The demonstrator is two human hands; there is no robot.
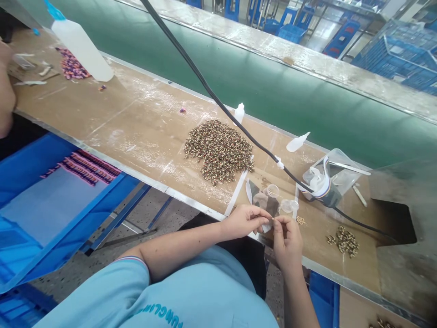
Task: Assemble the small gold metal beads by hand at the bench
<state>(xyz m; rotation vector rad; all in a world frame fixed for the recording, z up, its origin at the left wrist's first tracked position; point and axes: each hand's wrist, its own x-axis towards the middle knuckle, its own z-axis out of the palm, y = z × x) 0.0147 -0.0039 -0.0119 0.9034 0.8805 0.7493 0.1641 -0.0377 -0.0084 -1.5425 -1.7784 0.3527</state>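
My left hand [244, 222] and my right hand [288, 234] meet over the near edge of the table, fingertips pinched together. A tiny gold-coloured speck shows between them, too small to name. Just beyond the fingers lie a clear round lid or dish [289, 206], a second clear round piece [272, 191] and a crumpled greyish-brown sheet [261, 199]. Tiny gold beads [300, 220] lie just right of my right hand. A large heap of small gold and dark pieces [218, 150] spreads farther left, and a smaller pile of similar pieces [346, 241] lies to the right.
A black cable [205, 84] crosses above the table to a clear container [341, 168]. Small white bottles [239, 112] [298, 142] line the back edge. A large bottle [82, 50] stands far left near a co-worker's arm [5, 91]. Below is a blue crate [34, 259].
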